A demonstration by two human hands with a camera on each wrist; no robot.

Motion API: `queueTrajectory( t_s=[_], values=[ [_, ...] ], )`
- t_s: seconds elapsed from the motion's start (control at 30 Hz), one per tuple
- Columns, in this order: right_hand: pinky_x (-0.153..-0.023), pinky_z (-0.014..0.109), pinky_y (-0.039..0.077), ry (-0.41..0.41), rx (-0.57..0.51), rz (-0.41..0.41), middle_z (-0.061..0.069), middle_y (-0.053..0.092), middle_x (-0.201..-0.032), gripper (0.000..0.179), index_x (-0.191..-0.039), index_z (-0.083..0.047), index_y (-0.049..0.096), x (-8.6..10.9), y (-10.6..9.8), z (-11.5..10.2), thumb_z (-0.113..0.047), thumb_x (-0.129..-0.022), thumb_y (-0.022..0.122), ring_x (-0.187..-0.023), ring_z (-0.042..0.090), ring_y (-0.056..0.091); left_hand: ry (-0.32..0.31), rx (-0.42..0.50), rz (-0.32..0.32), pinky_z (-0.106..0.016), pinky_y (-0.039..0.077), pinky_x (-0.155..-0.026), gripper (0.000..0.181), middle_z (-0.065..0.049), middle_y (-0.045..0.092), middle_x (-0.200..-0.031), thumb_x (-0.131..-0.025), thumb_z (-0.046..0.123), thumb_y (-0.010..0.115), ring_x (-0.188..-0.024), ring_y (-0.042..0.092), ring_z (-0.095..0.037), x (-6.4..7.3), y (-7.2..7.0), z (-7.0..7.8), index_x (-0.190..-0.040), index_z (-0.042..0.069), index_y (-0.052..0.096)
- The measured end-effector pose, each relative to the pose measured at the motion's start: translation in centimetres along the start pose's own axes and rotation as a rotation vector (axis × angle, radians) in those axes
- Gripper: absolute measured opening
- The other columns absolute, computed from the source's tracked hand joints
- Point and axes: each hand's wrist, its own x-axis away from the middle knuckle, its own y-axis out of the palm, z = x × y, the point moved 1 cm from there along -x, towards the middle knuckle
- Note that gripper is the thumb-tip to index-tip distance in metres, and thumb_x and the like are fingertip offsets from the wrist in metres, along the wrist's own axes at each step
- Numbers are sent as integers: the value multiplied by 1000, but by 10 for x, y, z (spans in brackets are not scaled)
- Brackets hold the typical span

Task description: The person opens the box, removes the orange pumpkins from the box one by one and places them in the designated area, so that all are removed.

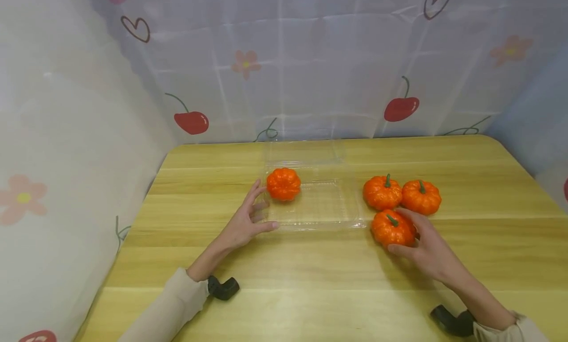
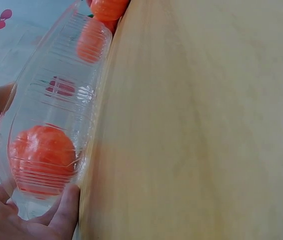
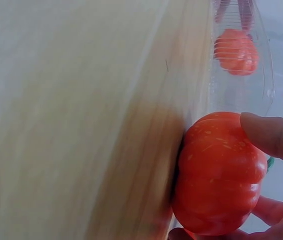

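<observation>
A clear plastic clamshell box (image 1: 317, 204) lies with its lid folded back on the table, one small orange pumpkin (image 1: 283, 184) in its left end. At that left end is my left hand (image 1: 248, 221), thumb and fingers spread along the box's side; the left wrist view shows the thumb at the rim. My right hand (image 1: 428, 246) grips another small pumpkin (image 3: 221, 175) between thumb and fingers, right of the box. That pumpkin sits on or very near the table, its green stem (image 1: 392, 220) upward. Some right fingers are hidden behind it.
Two more pumpkins stand side by side behind the gripped one, a left one (image 1: 382, 192) and a right one (image 1: 421, 197). The light wooden table (image 1: 310, 292) ends at a printed curtain (image 1: 310, 76) behind and at the left.
</observation>
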Motion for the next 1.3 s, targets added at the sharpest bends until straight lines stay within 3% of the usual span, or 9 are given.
queueTrajectory(
  t_s=[0.2,0.4,0.47,0.53,0.67,0.77,0.9,1.07,1.3],
  values=[
    [-97,73,31,-50,38,37,34,36,-141,79,-141,9,38,2,1,-5,-7,-78,83,-128,53,33,1,10,-7,-50,38,-107,91,5,-5,-165,-84,10,79,-139,35,-37,1,0,0,-156,13,24],
    [-98,75,26,-151,67,138,28,35,-145,76,-141,2,43,15,-2,-39,-8,-77,84,-130,50,32,-3,5,-12,-49,38,-108,94,6,-2,-165,-84,11,79,-139,35,-36,0,1,2,-157,14,20],
    [-107,59,30,-177,59,147,24,39,-145,73,-141,0,45,15,-1,-51,-9,-79,83,-130,45,35,-6,5,-9,-49,38,-108,95,7,-2,-165,-84,11,79,-139,36,-36,0,1,2,-158,15,19],
    [-109,36,33,-193,47,140,19,44,-143,71,-142,-1,46,13,2,-61,-9,-81,82,-127,40,40,-6,6,-9,-49,38,-108,94,8,-2,-164,-84,11,79,-139,36,-36,0,1,3,-157,14,20],
    [-97,26,40,-195,36,114,13,49,-139,68,-141,-3,47,4,10,-74,-11,-82,81,-120,32,49,-7,10,-9,-49,38,-108,94,8,-3,-164,-84,10,79,-139,36,-36,0,1,3,-157,14,20],
    [-98,46,44,-195,-6,82,11,49,-141,67,-142,-7,46,-3,19,-84,-14,-85,80,-123,34,50,-11,9,-7,-48,38,-108,97,6,1,-164,-84,9,79,-139,36,-36,0,1,4,-158,16,18],
    [-103,54,41,-238,-101,33,8,46,-143,65,-143,-10,46,-15,32,-98,-11,-86,77,-129,35,46,-13,8,-6,-48,38,-108,102,1,9,-164,-84,11,79,-139,36,-36,0,0,5,-159,19,11],
    [-106,53,39,-269,-177,-21,9,45,-144,63,-142,-6,46,-34,47,-113,-10,-87,76,-134,30,39,-12,10,2,-49,38,-108,103,1,10,-164,-83,10,80,-139,36,-36,-1,0,4,-159,19,11],
    [-106,55,39,-218,-223,-95,15,40,-147,63,-142,-3,45,-57,62,-121,-11,-87,76,-137,36,34,-14,22,2,-50,37,-109,102,0,10,-164,-84,11,80,-139,35,-37,-1,-1,1,-159,19,11]
  ],
)
